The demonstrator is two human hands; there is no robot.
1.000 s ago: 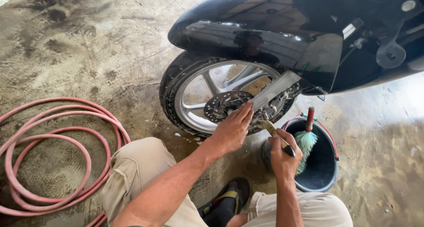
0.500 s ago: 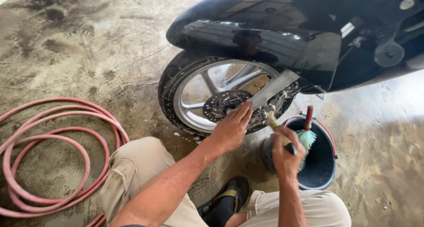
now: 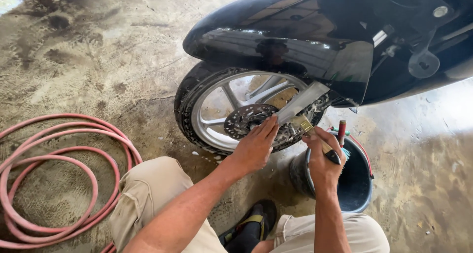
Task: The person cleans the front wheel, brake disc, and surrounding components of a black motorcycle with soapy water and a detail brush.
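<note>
bucket (image 3: 362, 194) just right of wheel (image 3: 217, 110), hose (image 3: 59, 179) left, fender (image 3: 276, 41) overhead

The wheel (image 3: 241, 112) stands on the floor (image 3: 98, 61) under the mudguard (image 3: 276, 41), near the middle. The left hand (image 3: 253, 147) rests on the wheel's brake disc (image 3: 249, 120). Just right of it, the right hand (image 3: 322, 159) holds a brush (image 3: 315, 134) against the hub. The bucket (image 3: 357, 186) sits behind that hand, right of the wheel. The hose (image 3: 54, 179) lies coiled at the floor's left edge.

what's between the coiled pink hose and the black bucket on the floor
In the head view, the person's bent knee in tan trousers and a black sandalled foot lie between the pink hose and the bucket.
</note>
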